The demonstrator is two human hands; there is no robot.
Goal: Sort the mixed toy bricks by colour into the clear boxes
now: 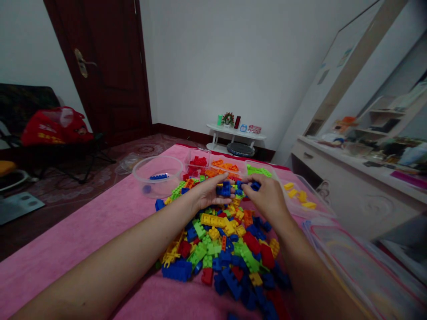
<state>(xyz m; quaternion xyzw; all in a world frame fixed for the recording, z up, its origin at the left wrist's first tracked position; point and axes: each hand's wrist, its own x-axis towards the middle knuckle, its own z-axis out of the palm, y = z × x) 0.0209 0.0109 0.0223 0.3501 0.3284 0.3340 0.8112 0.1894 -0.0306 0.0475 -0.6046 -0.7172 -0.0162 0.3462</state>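
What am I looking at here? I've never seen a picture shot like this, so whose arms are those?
There's no machine here: these are a person's two bare arms. The single picture comes from a camera worn on that person's head, looking forward and down.

A soft pink cloth covers the surface, with a mixed pile of colourful plastic bricks in the middle. A round clear plastic tub stands at the left. Clear plastic trays, beyond the pile and to the right, hold more bricks.

The left hand holds a dark blue plastic brick in its upturned palm. The right hand grips another blue plastic piece with its fingers.
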